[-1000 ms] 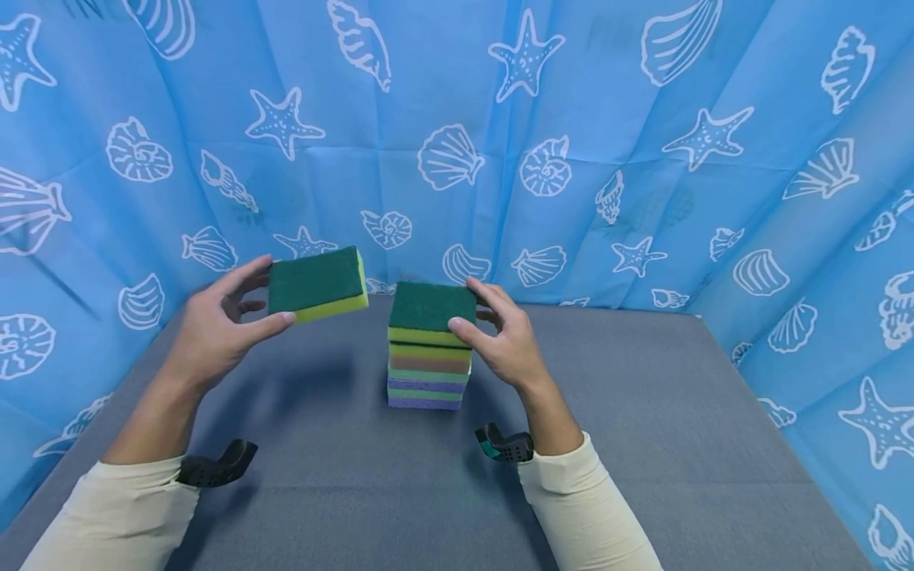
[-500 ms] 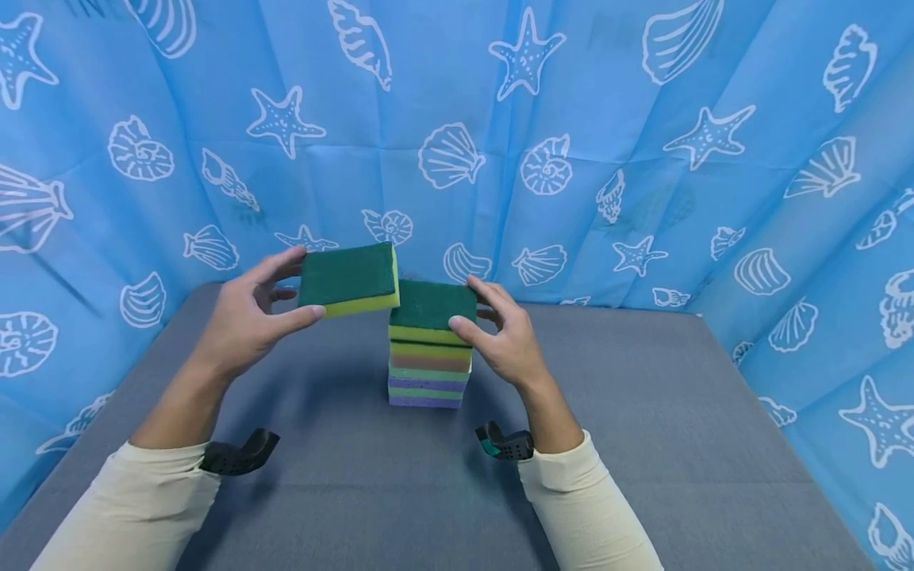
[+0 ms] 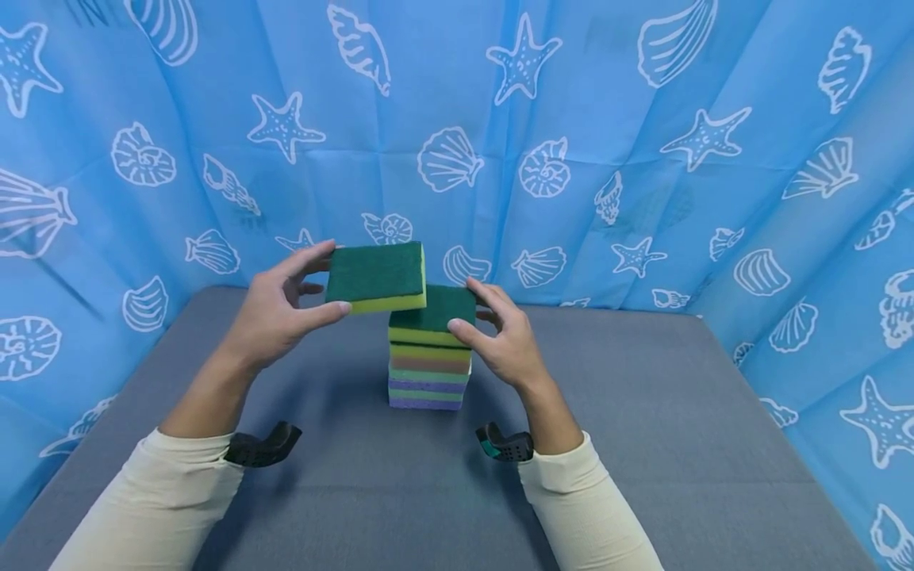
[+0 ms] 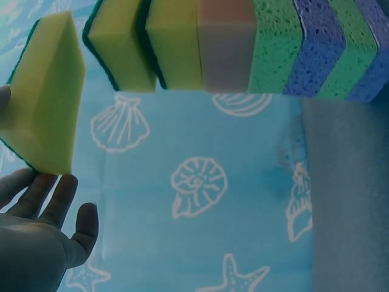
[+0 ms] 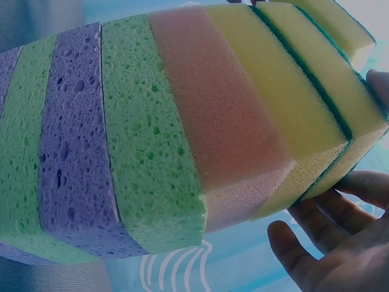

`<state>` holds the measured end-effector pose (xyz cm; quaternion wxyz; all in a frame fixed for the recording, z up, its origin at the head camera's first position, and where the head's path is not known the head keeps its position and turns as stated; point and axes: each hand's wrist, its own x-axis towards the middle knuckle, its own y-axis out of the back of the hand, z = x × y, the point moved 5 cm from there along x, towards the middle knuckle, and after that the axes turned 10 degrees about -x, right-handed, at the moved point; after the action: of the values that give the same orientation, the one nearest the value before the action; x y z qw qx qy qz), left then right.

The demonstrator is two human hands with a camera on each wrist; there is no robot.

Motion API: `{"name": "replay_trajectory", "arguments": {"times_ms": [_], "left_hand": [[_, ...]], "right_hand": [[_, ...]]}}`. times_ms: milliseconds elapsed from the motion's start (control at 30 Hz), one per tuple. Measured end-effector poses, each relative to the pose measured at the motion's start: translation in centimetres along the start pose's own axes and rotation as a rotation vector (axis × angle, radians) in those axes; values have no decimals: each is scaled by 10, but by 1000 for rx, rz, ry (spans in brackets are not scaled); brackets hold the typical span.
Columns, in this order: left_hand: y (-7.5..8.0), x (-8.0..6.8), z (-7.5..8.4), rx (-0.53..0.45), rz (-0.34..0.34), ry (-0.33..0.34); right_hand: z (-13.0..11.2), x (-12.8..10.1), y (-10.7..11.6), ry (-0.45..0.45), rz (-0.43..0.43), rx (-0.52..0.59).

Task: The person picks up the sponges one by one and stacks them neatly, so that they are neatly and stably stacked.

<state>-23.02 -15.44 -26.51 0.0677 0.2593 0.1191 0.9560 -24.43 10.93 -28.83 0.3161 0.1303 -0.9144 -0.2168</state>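
Observation:
My left hand pinches a yellow sponge with a dark green scouring face up, thumb at its front edge and fingers behind. This sponge hangs above and left of a stack of sponges, its right end overlapping the stack's top from the head camera; the left wrist view shows a gap between them. From bottom to top the stack has purple and green porous layers, a pinkish sponge and two yellow, green-faced ones. My right hand holds the topmost sponge at its right end, between thumb and fingers.
The stack stands on a grey cloth-covered table. A blue curtain with white shells and starfish hangs behind and at both sides. A dark curved device sits at the left wrist, another dark device at the right.
My left hand has carried its sponge steadily rightward, from well left of the stack to partly over its top left in the head view. My right hand has stayed in place.

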Motion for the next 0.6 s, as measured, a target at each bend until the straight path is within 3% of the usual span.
{"name": "replay_trajectory", "arguments": {"times_ms": [600], "left_hand": [[-27, 15, -2, -19, -66, 21]], "right_hand": [[0, -2, 2, 46, -15, 3]]}}
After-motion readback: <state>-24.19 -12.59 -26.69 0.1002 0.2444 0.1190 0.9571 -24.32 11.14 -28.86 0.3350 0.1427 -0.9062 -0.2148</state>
